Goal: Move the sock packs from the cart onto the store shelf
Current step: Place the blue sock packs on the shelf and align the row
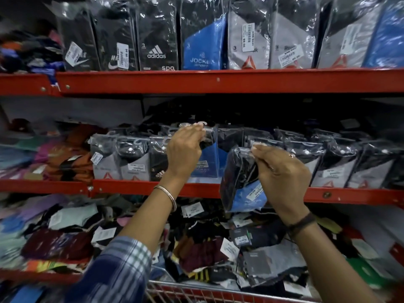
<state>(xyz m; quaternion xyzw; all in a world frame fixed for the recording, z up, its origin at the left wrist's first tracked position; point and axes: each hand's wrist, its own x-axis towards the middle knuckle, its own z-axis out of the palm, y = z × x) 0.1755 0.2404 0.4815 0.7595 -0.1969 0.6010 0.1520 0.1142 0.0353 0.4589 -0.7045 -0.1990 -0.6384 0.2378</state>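
While the right hand (pixel 282 178) pinches the top edge of a plastic-wrapped sock pack (pixel 242 182) between thumb and fingertips, the pack hangs tilted in the air just in front of the middle shelf (pixel 135 187), its black upper part and blue lower panel with a white price sticker facing the camera. It is not yet on the shelf; it hangs over the red front lip, below the gap in the row of packs. The left hand (pixel 185 149) reaches into that row of upright packs (pixel 122 158) on the middle shelf, fingers curled over the top of a blue-and-black pack (pixel 208 165) and gripping its upper edge, beside an Adidas pack and grey packs with a red triangle mark. A thin metal bangle (pixel 168 196) sits on the left wrist and a dark band (pixel 302 223) on the right wrist; a blue checked sleeve (pixel 118 272) covers the left forearm lower down. More grey-and-black packs (pixel 341 165) stand to the right of the held pack. On the top shelf (pixel 218 80) stand larger packs marked Nike, Adidas and Jockey. Below the middle shelf lies a jumble of loose socks and tagged pairs (pixel 196 243), and the red-rimmed wire cart (pixel 196 291) shows at the bottom edge.
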